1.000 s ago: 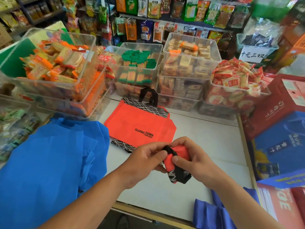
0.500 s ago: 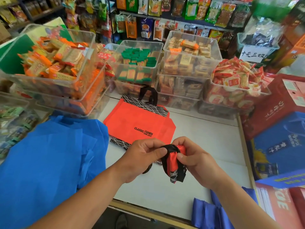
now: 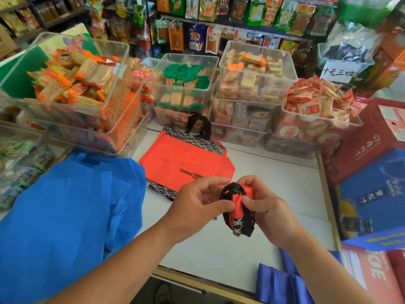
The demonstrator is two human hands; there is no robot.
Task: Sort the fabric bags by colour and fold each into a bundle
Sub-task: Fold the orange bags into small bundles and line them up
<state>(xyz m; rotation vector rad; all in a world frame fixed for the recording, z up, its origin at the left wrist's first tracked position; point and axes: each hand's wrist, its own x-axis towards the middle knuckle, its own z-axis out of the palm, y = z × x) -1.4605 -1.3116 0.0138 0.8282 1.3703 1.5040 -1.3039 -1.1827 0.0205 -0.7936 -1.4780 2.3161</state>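
Observation:
A red fabric bag folded into a small bundle (image 3: 237,212), wrapped in its black handle strap, hangs above the white table (image 3: 274,185). My right hand (image 3: 267,207) grips the bundle from the right, thumb on its red front. My left hand (image 3: 197,201) pinches its left side at the strap. Behind them a flat red bag (image 3: 186,160) with black patterned trim lies on the table. A heap of bright blue bags (image 3: 65,216) covers the left. Darker blue bags (image 3: 282,281) hang at the near right edge.
Clear plastic bins of wrapped snacks (image 3: 247,84) line the table's back and left. Red and blue gift boxes (image 3: 372,172) stand along the right. The table's wooden front edge (image 3: 197,281) is near me.
The black strap now loops over the top of the bundle, which sits more upright between my hands. Both hands have kept their hold and shifted only slightly.

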